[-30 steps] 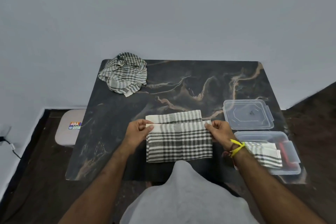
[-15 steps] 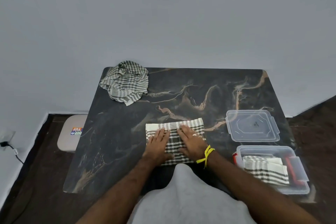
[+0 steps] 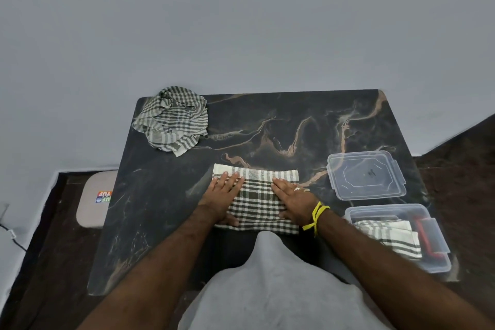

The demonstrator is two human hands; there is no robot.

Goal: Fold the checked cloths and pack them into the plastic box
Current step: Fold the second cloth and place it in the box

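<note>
Both palms press a folded checked cloth (image 3: 257,201) flat on a dark marbled table (image 3: 294,128) set against a plain grey wall (image 3: 241,21).

The left hand (image 3: 223,197) and right hand (image 3: 293,199) lie on it with fingers straight and slightly spread. To the right sit a clear lid (image 3: 365,174) and the plastic box (image 3: 385,211) — one folded cloth (image 3: 388,237) inside. A crumpled cloth (image 3: 172,119) waits at the far left corner; a pale stool (image 3: 91,203) stands on the floor beside the table.
</note>
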